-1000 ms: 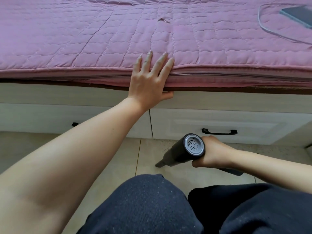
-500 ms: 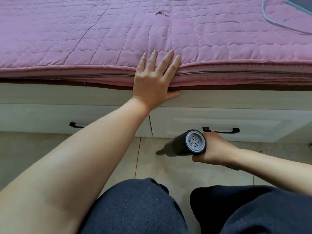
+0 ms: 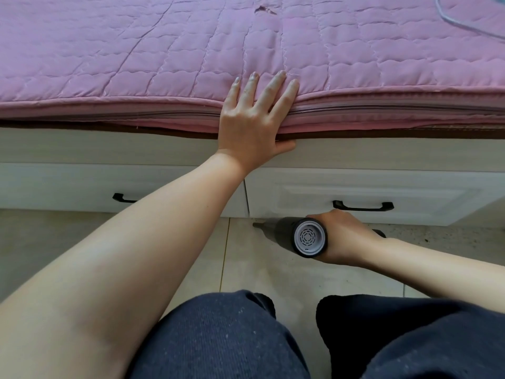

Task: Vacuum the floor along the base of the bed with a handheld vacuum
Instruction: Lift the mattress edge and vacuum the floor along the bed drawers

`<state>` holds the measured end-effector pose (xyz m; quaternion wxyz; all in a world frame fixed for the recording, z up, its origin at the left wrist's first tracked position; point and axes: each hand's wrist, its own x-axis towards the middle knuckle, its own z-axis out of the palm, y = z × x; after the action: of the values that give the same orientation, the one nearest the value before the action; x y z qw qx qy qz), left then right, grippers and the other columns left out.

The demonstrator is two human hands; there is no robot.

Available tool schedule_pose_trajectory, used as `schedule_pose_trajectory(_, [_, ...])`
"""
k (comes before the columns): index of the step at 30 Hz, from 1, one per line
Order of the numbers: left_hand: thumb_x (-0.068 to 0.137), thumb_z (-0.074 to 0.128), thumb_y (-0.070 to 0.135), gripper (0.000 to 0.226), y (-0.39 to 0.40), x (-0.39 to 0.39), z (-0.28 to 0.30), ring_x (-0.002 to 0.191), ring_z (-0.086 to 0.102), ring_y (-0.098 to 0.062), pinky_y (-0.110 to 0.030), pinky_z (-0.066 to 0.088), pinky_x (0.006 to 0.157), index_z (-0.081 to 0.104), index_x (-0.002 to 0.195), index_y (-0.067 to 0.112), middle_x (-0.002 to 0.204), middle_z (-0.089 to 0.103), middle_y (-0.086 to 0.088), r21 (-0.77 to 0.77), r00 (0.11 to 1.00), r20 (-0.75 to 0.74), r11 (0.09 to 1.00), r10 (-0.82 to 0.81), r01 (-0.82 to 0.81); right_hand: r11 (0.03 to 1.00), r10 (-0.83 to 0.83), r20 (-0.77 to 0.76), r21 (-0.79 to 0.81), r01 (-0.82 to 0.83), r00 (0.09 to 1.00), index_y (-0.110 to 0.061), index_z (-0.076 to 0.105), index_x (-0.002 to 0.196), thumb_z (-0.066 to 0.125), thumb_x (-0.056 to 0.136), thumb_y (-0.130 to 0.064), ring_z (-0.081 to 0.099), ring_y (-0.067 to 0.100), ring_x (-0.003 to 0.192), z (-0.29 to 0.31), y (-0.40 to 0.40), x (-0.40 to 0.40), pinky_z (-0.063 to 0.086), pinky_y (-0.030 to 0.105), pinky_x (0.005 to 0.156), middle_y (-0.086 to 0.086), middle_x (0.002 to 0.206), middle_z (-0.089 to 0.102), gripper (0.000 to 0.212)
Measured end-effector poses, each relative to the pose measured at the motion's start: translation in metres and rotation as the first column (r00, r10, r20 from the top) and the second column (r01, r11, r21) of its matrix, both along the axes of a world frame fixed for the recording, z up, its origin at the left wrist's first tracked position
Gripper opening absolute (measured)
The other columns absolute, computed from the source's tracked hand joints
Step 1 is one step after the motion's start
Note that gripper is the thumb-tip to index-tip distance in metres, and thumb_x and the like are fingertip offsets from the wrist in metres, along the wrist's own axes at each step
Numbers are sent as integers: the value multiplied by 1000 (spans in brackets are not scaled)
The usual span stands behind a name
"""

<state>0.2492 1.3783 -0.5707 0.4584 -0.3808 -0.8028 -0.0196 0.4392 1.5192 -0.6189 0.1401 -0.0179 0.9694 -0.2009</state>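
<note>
the vacuum (image 3: 300,236) lies low over the floor (image 3: 273,269), close to the foot of the bed base (image 3: 164,149). its dark body runs left from the right hand (image 3: 341,237), and the thin nozzle tip points left, just at the line where the tiles meet the drawers, near the gap between the two drawer fronts. whether the tip touches the floor cannot be told. the round grey end cap with its vent slots faces the camera. the right hand wraps round the grip, fingers curled over it, just under the right drawer's black handle (image 3: 363,205).

the left hand (image 3: 254,119) lies flat on the edge of the pink quilt (image 3: 136,50), fingers straight and a little spread on top, thumb down along the front of the bed base. the quilt's edge and the layers under it dip where the hand rests. the left forearm crosses in front of the left drawer (image 3: 68,184), hiding part of its black handle (image 3: 123,198).

two knees (image 3: 218,337) in dark blue cloth fill the bottom of the view, over the pale tiles. a thin grey cord (image 3: 453,20) curves on the quilt at the top right corner.
</note>
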Motion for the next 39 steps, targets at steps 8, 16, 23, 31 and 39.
schedule_pose_trajectory(8, [64, 66, 67, 91, 0, -1, -1, 123, 58, -40, -57, 45, 103, 54, 142, 20, 142, 56, -6, 8, 1000, -2, 1000, 0, 0, 992, 79, 8, 95, -79, 997, -29, 56, 97, 69, 77, -38, 64, 23, 87, -6, -4, -5, 45, 28, 66, -2, 94, 67, 26])
schedule_pose_trajectory(16, [65, 62, 67, 90, -1, -3, -2, 122, 58, -40, -56, 45, 103, 54, 142, 21, 142, 56, -7, 11, 1000, -6, 1000, -11, 11, 943, 223, 29, 247, -223, 974, -26, 49, 107, 59, 83, -37, 62, 26, 92, -17, -8, 2, 43, 32, 71, -1, 101, 64, 29])
schedule_pose_trajectory(23, [65, 62, 67, 91, -1, -4, -2, 122, 58, -41, -56, 45, 104, 53, 142, 20, 142, 56, -7, -3, 1000, -14, 1000, -16, 16, 941, 212, 40, 261, -215, 977, -26, 49, 109, 61, 83, -37, 61, 25, 94, -14, -4, 7, 42, 30, 69, -1, 102, 63, 30])
schedule_pose_trajectory(31, [66, 60, 67, 91, -3, -5, -3, 122, 58, -40, -56, 44, 104, 51, 143, 20, 143, 55, -7, -22, 1000, -23, 1000, -17, 16, 965, 123, 54, 226, -132, 991, -29, 50, 101, 62, 81, -35, 63, 25, 92, -11, 6, 13, 43, 29, 67, -3, 100, 65, 24])
schedule_pose_trajectory(39, [66, 64, 65, 91, -7, -8, -2, 123, 58, -41, -55, 44, 104, 49, 144, 19, 144, 54, -7, -51, 999, -24, 998, -26, 25, 975, 89, 40, 200, -96, 995, -31, 52, 101, 64, 80, -34, 63, 25, 92, -3, 8, 17, 38, 27, 65, -3, 99, 65, 24])
